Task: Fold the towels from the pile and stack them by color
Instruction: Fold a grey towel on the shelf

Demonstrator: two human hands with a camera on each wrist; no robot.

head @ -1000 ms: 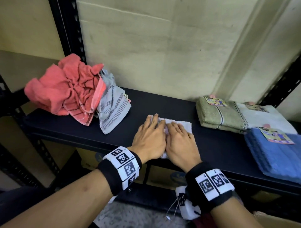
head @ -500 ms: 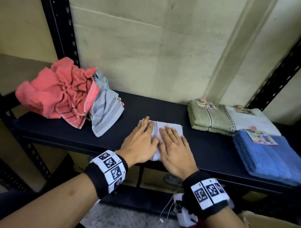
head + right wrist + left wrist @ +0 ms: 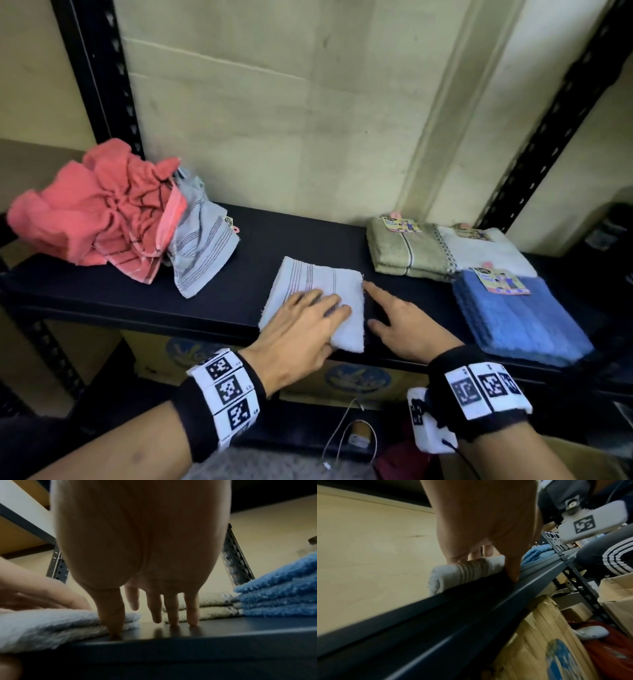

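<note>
A folded pale grey towel with thin stripes lies at the front middle of the black shelf. My left hand rests flat on its near half, fingers straight. My right hand lies spread on the bare shelf just right of the towel, its forefinger and thumb at the towel's right edge. The right wrist view shows the thumb against the folded towel and the fingertips on the shelf. In the left wrist view the left hand sits on the towel's folded edge.
The unfolded pile sits at the shelf's left end: a crumpled red towel and a grey striped one. At the right are folded stacks: green, white and blue. Cardboard boxes stand below the shelf.
My right hand has slid off the folded towel onto the shelf beside its right edge. The left hand has stayed flat on the towel.
</note>
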